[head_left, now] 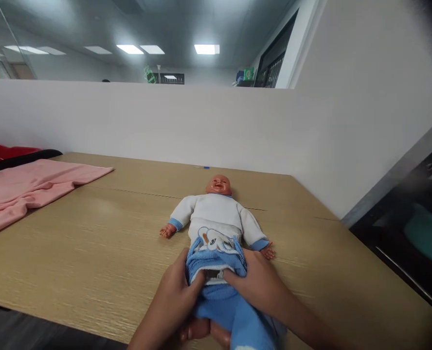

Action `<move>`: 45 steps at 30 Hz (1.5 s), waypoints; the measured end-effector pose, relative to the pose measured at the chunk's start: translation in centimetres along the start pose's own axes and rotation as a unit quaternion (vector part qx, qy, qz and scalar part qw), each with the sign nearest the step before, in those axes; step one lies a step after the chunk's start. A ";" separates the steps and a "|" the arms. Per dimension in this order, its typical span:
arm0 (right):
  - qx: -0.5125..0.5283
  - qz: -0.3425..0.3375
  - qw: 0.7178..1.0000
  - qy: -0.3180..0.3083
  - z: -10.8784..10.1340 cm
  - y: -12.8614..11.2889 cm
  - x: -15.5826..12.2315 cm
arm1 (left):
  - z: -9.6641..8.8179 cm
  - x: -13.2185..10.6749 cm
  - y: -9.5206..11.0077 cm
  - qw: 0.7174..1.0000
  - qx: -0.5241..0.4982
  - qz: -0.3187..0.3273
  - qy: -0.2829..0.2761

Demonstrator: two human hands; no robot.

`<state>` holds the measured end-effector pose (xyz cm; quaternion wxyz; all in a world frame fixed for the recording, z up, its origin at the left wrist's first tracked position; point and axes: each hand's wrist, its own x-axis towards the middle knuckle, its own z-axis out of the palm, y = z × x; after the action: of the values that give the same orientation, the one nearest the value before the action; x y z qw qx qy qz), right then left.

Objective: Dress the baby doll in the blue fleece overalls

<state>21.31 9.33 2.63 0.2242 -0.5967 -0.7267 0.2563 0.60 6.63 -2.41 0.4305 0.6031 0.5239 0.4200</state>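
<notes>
A baby doll (216,210) lies on its back on the table, head toward the wall. It wears a white top with blue cuffs and a cartoon face on the front. Around its lower body are blue pants (219,308), with the waistband folded open and a dark gap showing inside. My left hand (179,287) is closed on the left side of the bunched blue cloth, thumb at the opening. On the other side my right hand (261,282) pinches the same cloth. The doll's bare feet show below; its legs are partly hidden.
A pink cloth (37,182) is spread on the wooden table (121,233) at the left, beside a red and black object (17,153). A small blue-tipped pen-like item (203,167) lies near the wall. Dark shelving (402,243) stands at the right.
</notes>
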 end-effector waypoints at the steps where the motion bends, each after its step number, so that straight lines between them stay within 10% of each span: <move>1: 0.005 0.004 1.000 0.002 0.1 0.4 0.5 | 0.0 0.7 -0.2 1.000 -0.006 0.008 -0.003; 12: -0.016 -0.020 0.998 0.058 -1.3 0.9 6.1 | -0.6 6.0 1.1 0.999 0.029 0.033 0.000; 20: -0.017 -0.043 0.994 -0.102 -1.8 -4.2 0.4 | -2.3 0.1 1.6 0.995 0.064 -0.059 -0.056; 26: -0.084 -0.064 0.988 -0.109 1.2 -3.4 0.3 | -2.4 -1.6 -0.3 0.974 0.179 -0.115 -0.083; 45: 0.124 -0.134 0.983 -0.009 2.5 -0.1 1.4 | -1.5 0.9 -3.2 0.992 -0.082 0.084 0.049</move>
<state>19.43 10.40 0.77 0.3224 -0.4594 -0.7644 0.3175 -1.58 7.95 -5.05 0.4157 0.5866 0.4557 0.5249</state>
